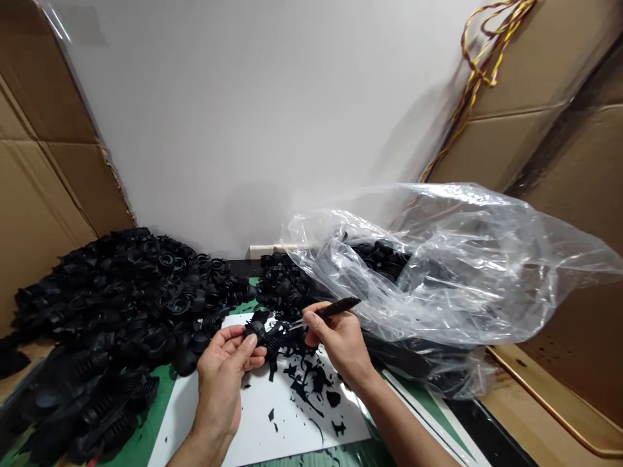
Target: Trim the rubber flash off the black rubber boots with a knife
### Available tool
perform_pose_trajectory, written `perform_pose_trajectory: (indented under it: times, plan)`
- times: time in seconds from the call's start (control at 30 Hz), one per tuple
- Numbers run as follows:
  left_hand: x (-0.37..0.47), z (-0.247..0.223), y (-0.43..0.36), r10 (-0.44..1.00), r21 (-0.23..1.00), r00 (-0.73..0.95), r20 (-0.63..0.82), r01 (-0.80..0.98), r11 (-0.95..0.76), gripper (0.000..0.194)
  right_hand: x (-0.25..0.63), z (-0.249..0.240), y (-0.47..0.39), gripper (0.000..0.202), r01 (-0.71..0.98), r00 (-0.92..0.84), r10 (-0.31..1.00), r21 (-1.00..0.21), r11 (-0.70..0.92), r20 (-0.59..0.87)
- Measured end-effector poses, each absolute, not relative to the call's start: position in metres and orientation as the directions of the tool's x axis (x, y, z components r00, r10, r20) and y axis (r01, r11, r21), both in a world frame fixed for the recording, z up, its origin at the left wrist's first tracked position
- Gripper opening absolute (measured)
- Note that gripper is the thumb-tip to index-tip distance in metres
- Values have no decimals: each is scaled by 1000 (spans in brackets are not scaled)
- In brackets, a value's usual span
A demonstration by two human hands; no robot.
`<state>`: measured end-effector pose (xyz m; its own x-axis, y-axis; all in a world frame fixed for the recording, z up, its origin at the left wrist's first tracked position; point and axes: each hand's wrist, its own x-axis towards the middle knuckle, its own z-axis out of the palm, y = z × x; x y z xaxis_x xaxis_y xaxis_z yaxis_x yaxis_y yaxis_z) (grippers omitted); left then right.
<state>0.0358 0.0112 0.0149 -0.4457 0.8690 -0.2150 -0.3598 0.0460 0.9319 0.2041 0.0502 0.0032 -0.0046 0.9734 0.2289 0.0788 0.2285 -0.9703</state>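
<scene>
At the frame's lower centre, we see the fingers of the left hand (pixel 226 376) grasping a black ribbed part (pixel 257 331) and those of the right hand (pixel 338 340) gripping a black-handled tool (pixel 341 306). We note black scraps (pixel 333 397) on the white sheet (pixel 195 421) beneath.

There was the left hand (pixel 221 376), completely bare, its thumbnail (pixel 251 339) short! The right hand (pixel 341 344) was bare too, and both forearms (pixel 406 418) showed uncovered toward the near edge.
</scene>
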Motion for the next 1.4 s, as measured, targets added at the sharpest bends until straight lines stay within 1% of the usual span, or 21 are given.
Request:
perform_pose_trajectory:
  times: [0.07, 0.13, 0.2, 0.27, 0.33, 0.43, 0.53, 0.6, 0.7, 0.77, 0.8, 0.87, 0.93, 1.03, 1.23, 1.4]
  plan:
    - [37, 15, 12, 863, 934, -456, -218, -354, 49, 34, 199, 9, 43, 28, -5, -10, 970, -970, 242, 242]
    - [39, 14, 11, 865, 939, -453, -218, -340, 58, 36, 195, 13, 37, 25, -33, 13, 950, -950, 311, 311]
    - [40, 14, 11, 875, 943, -437, -209, -328, 61, 39, 192, 15, 32, 19, 0, 14, 906, -907, 422, 422]
    - [41, 13, 10, 891, 946, -414, -185, -321, 47, 43, 189, 14, 29, 13, 71, -26, 843, -840, 537, 537]
    - [42, 13, 10, 905, 951, -398, -148, -308, 20, 46, 186, 13, 27, 11, 129, -76, 803, -792, 596, 592]
    - [43, 12, 9, 915, 968, -391, -98, -252, -5, 45, 183, 11, 26, 11, 166, -114, 812, -794, 584, 573]
    - [44, 10, 10, 919, 974, -387, -71, -224, -19, 40, 181, 13, 25, 11, 150, -116, 823, -809, 568, 556]
    - [44, 10, 10, 920, 973, -388, -63, -231, -30, 39, 181, 14, 25, 12, 88, -102, 858, -855, 512, 504]
    - [44, 11, 10, 918, 973, -391, -66, -231, -28, 37, 184, 16, 26, 16, -75, -105, 930, -936, 345, 352]
    - [44, 10, 10, 914, 975, -398, -75, -220, -15, 36, 188, 16, 28, 21, -156, -107, 951, -950, 271, 289]
    - [44, 9, 10, 912, 977, -403, -78, -212, -10, 36, 190, 16, 29, 22, -171, -90, 955, -949, 265, 283]
    - [44, 7, 9, 908, 981, -411, -78, -192, -3, 36, 193, 16, 31, 22, -153, -35, 949, -940, 305, 314]
    - [43, 5, 9, 906, 984, -416, -71, -179, -6, 37, 195, 17, 32, 20, -95, 0, 932, -928, 361, 362]
    - [43, 6, 9, 905, 983, -421, -60, -181, -19, 40, 195, 17, 31, 18, -32, -21, 915, -915, 401, 402]
    - [42, 7, 8, 918, 984, -395, -38, -176, -34, 35, 188, 12, 27, 14, -56, -17, 902, -901, 430, 432]
    - [43, 6, 8, 923, 983, -384, -36, -182, -37, 35, 181, 6, 28, 13, -54, -13, 900, -899, 435, 437]
